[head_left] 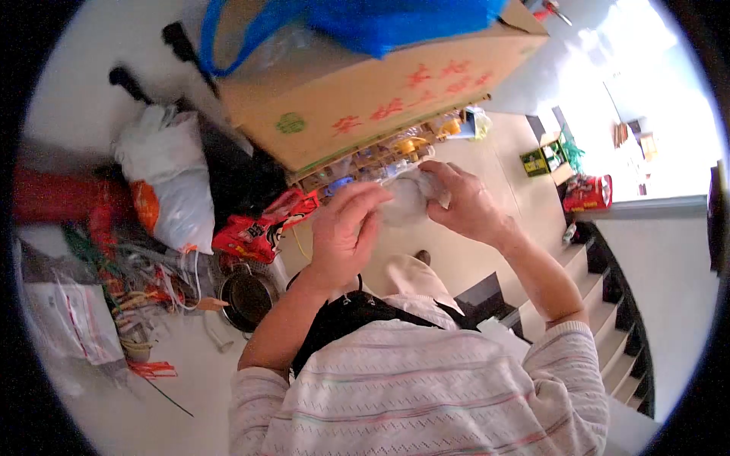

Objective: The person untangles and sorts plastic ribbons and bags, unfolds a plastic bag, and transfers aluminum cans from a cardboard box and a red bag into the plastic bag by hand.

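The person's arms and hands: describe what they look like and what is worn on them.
The left hand and right hand are bare, with no gloves, and the forearms are uncovered, with no watch visible. The left sleeve and right sleeve are pale, patterned knit with faint stripes, ending near the elbows.

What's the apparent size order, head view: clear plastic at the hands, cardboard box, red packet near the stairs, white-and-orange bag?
1. Cardboard box
2. White-and-orange bag
3. Clear plastic, partly covered by fingers
4. Red packet

Apparent size only; nearness may inflate the clear plastic.
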Motion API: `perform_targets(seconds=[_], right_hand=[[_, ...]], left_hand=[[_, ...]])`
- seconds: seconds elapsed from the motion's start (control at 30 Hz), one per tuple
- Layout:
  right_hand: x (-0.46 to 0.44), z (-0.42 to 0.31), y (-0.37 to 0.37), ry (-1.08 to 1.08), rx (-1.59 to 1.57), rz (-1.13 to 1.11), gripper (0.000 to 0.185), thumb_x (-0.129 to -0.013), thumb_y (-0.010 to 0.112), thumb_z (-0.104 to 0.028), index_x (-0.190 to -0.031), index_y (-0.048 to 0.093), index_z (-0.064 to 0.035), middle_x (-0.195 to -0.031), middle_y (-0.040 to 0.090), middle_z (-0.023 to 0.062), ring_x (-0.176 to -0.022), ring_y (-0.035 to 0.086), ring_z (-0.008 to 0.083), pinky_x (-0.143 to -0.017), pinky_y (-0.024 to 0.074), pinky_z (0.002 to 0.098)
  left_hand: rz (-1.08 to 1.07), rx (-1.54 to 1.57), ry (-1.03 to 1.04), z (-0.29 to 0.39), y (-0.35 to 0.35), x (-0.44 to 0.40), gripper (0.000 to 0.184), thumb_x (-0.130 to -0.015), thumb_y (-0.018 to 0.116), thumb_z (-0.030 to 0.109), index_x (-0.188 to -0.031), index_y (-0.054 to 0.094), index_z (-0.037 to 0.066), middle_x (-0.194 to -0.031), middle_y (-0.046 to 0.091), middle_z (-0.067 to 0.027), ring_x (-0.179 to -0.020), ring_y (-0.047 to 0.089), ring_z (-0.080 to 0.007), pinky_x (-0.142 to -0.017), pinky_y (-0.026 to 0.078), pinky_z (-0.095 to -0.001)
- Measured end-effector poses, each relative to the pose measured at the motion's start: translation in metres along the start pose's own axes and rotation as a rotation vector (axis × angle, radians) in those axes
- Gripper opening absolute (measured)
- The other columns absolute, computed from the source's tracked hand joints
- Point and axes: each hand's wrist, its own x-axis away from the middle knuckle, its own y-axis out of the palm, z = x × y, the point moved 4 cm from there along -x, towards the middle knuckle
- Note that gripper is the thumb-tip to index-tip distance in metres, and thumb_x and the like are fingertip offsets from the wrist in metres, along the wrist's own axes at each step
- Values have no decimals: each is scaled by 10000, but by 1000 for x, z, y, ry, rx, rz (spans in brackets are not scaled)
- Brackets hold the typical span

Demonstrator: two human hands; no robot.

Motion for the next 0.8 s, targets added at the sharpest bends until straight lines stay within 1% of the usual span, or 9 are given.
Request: perform_targets(seconds=[0.13, 0.23, 0.3, 0.33, 0.43, 0.53, 0.67, 0.7, 0.8], right_hand=[[38, 78, -25, -21, 23, 221, 468, -673, 502, 12, -1141, 478, 11, -944, 587, 171, -726, 598, 220, -665, 483, 337], [73, 126, -43, 270, -179, 254, 411, -713, 483, 11, -1123, 488, 10, -894, 607, 129, -691, 607, 191, -625, 498, 330], [97, 155, -49, 313, -515, 239, 365, -749, 479, -21, -1113, 496, 14, -861, 618, 135, -687, 626, 223, -582, 517, 314], [110, 168, -53, 329, -684, 235, 345, -768, 477, -37, -1107, 500, 16, -844, 623, 137, -685, 635, 239, -560, 526, 305], [151, 201, -69, 401, -1030, 81, 301, -814, 464, -85, -1096, 516, 7, -861, 617, 108, -665, 633, 170, -522, 529, 268], [189, 239, -84, 479, -1209, 134, 280, -840, 464, -133, -1082, 524, -7, -862, 618, 104, -610, 625, 180, -511, 534, 275], [228, 261, -94, 450, -1570, 26, 294, -843, 512, -202, -1063, 524, -7, -840, 617, 106, -567, 615, 183, -478, 525, 295], [235, 271, -88, 423, -1625, -5, 301, -843, 521, -217, -1059, 524, -7, -833, 617, 108, -561, 614, 187, -472, 522, 299], [242, 291, -77, 395, -1755, -42, 322, -847, 524, -260, -1049, 524, -9, -806, 616, 115, -540, 610, 199, -454, 511, 307]], left_hand=[[-149, 105, -141, 18, 76, -24, 390, -675, 607, -64, -1046, 569, 49, -1056, 572, -82, -955, 557, -191, -835, 434, -297], [-188, 233, -155, 26, 138, -38, 396, -675, 652, 0, -1056, 555, 49, -1025, 573, -97, -934, 570, -189, -781, 453, -303], [-281, 235, -142, 28, 191, -40, 327, -726, 658, 50, -1038, 561, 41, -1001, 589, -93, -906, 585, -164, -746, 470, -278], [-308, 398, -247, 23, 217, -40, 304, -742, 647, 51, -1034, 563, 38, -989, 593, -85, -887, 586, -151, -742, 471, -267], [-354, 964, -542, 19, 290, -47, 211, -801, 598, 44, -1008, 568, 21, -926, 601, -46, -797, 581, -95, -729, 476, -228], [-552, 889, -556, 43, 343, -58, 236, -791, 607, 42, -1022, 564, 26, -944, 589, -45, -794, 575, -94, -731, 475, -229], [-741, 587, -286, 84, 381, -72, 356, -714, 674, 73, -1042, 544, 22, -1011, 558, -54, -805, 561, -89, -696, 468, -226], [-756, 704, -358, 84, 394, -69, 328, -692, 680, 77, -989, 560, 8, -941, 583, -48, -755, 562, -84, -657, 464, -232], [-794, 660, -527, 71, 420, -65, 217, -700, 669, 76, -886, 586, 1, -818, 606, -30, -695, 562, -81, -628, 464, -235]])
